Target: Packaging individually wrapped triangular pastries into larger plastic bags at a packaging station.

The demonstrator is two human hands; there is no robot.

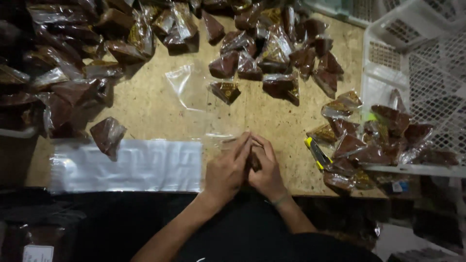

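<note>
Two hands, left hand (227,171) and right hand (264,170), closed grip on brown wedge (254,161)

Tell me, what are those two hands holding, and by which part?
Both hands, left hand and right hand, close together around a small dark brown piece; it is mostly hidden, so which part the fingers grip cannot be told.

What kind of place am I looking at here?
Probably a small food-packing bench. Bagged brown wedges are heaped on a bare board table, a stack of empty clear bags lies at its edge, and a white plastic crate stands at the side.
</note>
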